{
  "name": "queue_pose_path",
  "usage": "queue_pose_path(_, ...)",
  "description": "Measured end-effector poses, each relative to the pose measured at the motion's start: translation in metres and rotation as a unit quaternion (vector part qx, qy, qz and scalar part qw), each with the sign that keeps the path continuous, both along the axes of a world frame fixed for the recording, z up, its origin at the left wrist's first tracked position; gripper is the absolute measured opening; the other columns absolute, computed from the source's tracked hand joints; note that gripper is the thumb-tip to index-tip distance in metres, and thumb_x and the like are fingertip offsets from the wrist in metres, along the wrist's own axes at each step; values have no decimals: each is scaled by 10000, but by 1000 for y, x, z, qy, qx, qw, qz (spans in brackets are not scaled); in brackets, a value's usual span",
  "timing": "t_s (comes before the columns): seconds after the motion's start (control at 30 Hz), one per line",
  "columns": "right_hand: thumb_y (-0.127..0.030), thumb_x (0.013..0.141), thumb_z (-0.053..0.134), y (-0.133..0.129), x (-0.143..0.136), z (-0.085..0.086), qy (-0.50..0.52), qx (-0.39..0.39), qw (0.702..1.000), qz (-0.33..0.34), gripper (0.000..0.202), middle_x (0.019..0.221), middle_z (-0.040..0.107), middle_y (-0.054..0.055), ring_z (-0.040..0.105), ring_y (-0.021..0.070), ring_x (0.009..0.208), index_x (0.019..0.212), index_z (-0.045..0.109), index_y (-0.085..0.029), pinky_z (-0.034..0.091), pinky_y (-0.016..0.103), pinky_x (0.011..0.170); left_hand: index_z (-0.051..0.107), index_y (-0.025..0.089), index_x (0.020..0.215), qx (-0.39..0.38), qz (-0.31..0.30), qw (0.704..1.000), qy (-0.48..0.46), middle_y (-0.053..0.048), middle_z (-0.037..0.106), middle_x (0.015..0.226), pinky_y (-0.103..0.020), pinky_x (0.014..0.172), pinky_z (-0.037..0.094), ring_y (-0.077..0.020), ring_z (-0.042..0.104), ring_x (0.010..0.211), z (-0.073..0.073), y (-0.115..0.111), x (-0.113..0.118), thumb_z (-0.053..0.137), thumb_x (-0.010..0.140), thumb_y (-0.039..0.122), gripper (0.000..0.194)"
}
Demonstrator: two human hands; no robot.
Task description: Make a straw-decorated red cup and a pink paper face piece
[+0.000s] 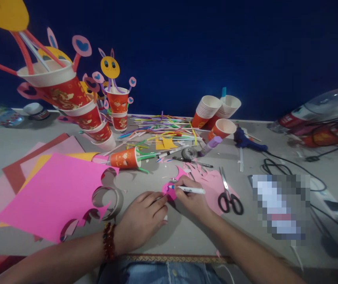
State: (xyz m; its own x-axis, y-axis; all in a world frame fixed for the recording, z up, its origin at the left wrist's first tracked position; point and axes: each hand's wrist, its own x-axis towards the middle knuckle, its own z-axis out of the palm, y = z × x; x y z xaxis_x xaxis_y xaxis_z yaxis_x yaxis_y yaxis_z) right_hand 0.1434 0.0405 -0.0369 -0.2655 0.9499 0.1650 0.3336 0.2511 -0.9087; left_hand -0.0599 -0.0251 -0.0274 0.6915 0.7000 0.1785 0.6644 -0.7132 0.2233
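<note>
A small bright pink paper piece (172,194) lies on the grey table in front of me, with a blue curved mark on it. My right hand (191,197) is closed round a white marker labelled Acrylic (195,190), its blue tip on the paper. My left hand (145,221) rests palm down beside it, fingertips at the paper's lower left edge. Something small and white shows under the left fingers; the thumb is mostly hidden. Light pink cut paper (213,185) and black-handled scissors (230,201) lie to the right.
Pink sheets (53,193) and a tape roll (116,203) lie left. Decorated red cups (68,90) stand in tall stacks behind. Pipe cleaners (163,128), an orange cup lying down (125,158), more cups (204,110), a blue glue gun (248,141) and its cable are farther back.
</note>
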Motion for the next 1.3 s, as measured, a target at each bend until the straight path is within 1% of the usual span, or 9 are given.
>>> queue_pose_path(0.4, -185, 785, 519, 1, -1, 2, -17, 13, 1000, 5, 118, 544, 526, -53, 483, 117, 489, 675, 513, -227, 391, 225, 495, 622, 166, 1105, 0, 3, 1000, 1, -66, 644, 1316, -419, 1075, 405, -257, 538, 1235, 1, 1, 0, 612, 962, 315, 207)
queue_pose_path(0.67, -212, 790, 531, 1, -1, 4, -36, 21, 999, 14, 117, 544, 549, -41, 496, 123, 491, 674, 538, -222, 394, 221, 494, 620, 170, 1101, -5, 3, 1000, 2, -77, 646, 1301, -422, 1076, 406, -256, 534, 1243, 0, 0, -1, 629, 951, 313, 207)
queue_pose_path(0.83, -202, 784, 527, 1, -1, 3, -44, 20, 999, 21, 117, 556, 559, -34, 497, 126, 507, 670, 545, -221, 395, 220, 502, 620, 173, 1103, -7, 5, 1000, -2, -87, 652, 1284, -420, 1065, 412, -254, 547, 1232, 0, 0, 0, 632, 949, 297, 199)
queue_pose_path(1.07, -202, 786, 523, 1, 1, 3, -54, 22, 998, 29, 130, 560, 564, -34, 504, 122, 503, 659, 547, -220, 398, 224, 511, 621, 171, 1102, 0, 5, 1000, 0, -74, 659, 1274, -418, 1067, 411, -253, 548, 1222, 1, 1, 1, 612, 963, 315, 200)
queue_pose_path(1.3, -180, 747, 531, 1, 1, 3, -44, 29, 998, 32, 117, 545, 561, -32, 493, 126, 497, 640, 553, -222, 386, 228, 502, 619, 175, 1108, -5, 6, 1000, -5, -72, 658, 1275, -417, 1068, 416, -247, 539, 1232, 1, 1, 0, 625, 957, 310, 202)
